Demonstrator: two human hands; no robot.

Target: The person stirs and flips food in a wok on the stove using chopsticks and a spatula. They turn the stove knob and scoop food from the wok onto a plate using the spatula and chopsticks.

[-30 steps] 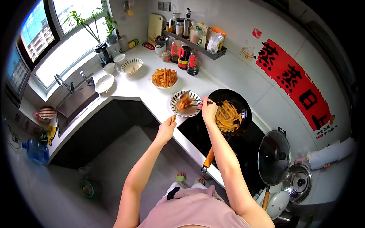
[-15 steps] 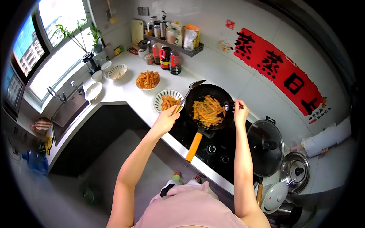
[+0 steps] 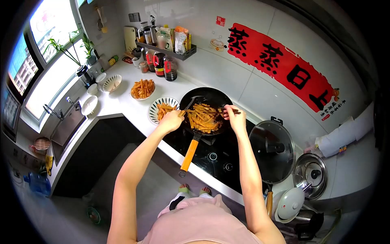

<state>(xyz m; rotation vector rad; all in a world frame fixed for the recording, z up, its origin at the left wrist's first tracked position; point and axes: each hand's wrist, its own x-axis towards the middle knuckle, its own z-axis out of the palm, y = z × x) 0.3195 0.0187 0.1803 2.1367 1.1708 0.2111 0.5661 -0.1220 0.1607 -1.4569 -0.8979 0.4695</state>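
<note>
A black frying pan [image 3: 207, 92] with an orange handle [image 3: 190, 154] stands on the hob, holding golden-brown fried strips [image 3: 205, 122]. My left hand [image 3: 172, 120] is closed round the wooden handle of a spatula at the pan's left rim; its metal head [image 3: 197, 99] is inside the pan. My right hand [image 3: 235, 117] is closed over the pan's right side on thin dark sticks that look like chopsticks [image 3: 215, 112], their tips among the strips. Beside the pan, a striped plate [image 3: 153, 110] bears more strips, partly hidden by my left hand.
Farther back stands a heaped plate of fried strips [image 3: 142, 89]. A bowl [image 3: 113, 83] and sauce bottles [image 3: 170, 69] are behind it. To the right are a glass lid [image 3: 272, 162], a steel lid [image 3: 310, 183] and a white pot [image 3: 290, 205]. The sink [image 3: 67, 126] is at left.
My left hand has lowered the spatula head from above the pan's rim into the pan. My right hand has moved inward over the pan, bringing the chopsticks to the strips. The view has shifted slightly.
</note>
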